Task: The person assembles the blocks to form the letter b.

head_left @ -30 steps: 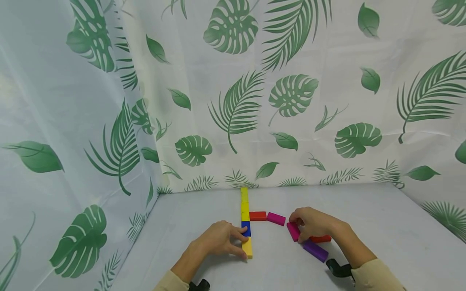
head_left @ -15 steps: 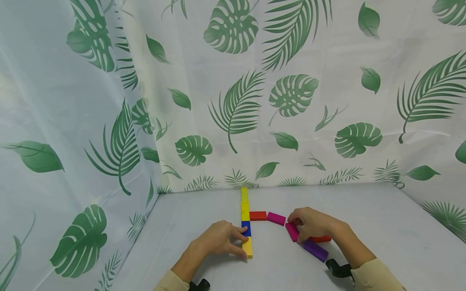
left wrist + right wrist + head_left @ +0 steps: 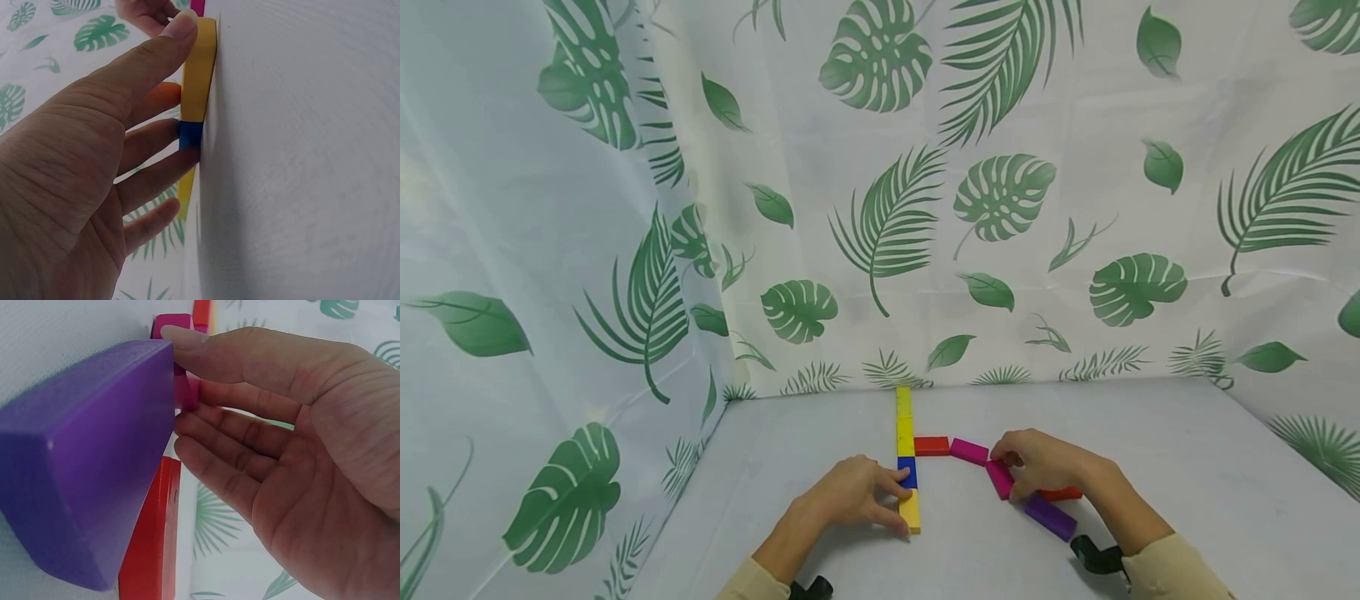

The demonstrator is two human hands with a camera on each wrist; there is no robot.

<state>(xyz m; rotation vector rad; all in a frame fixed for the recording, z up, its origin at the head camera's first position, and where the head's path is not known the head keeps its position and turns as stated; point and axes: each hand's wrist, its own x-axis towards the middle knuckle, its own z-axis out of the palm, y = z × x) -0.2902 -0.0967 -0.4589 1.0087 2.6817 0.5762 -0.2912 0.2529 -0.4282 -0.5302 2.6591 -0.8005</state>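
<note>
In the head view, several blocks form an upright column: yellow blocks [image 3: 905,425] at the far end, a blue block [image 3: 908,465], then an orange-yellow block [image 3: 911,512] nearest. My left hand [image 3: 848,492] rests along the column's left side, thumb at the orange-yellow block's near end and fingertips touching the blue one. A red block [image 3: 932,446] runs rightward from the column, followed by a magenta block [image 3: 969,451]. With thumb and forefinger, my right hand [image 3: 1051,460] pinches a second magenta block [image 3: 999,481], slanted down from the first one's right end.
A purple block [image 3: 1050,517] lies beneath the right wrist, close to the held block. Behind it a red block [image 3: 1062,493] is partly covered by the hand. The white tabletop [image 3: 790,425] meets a leaf-print curtain [image 3: 910,333] at the back.
My right hand has slid the pinched magenta block slightly left, bringing it against or very near the other magenta block's end. The left hand stays in place.
</note>
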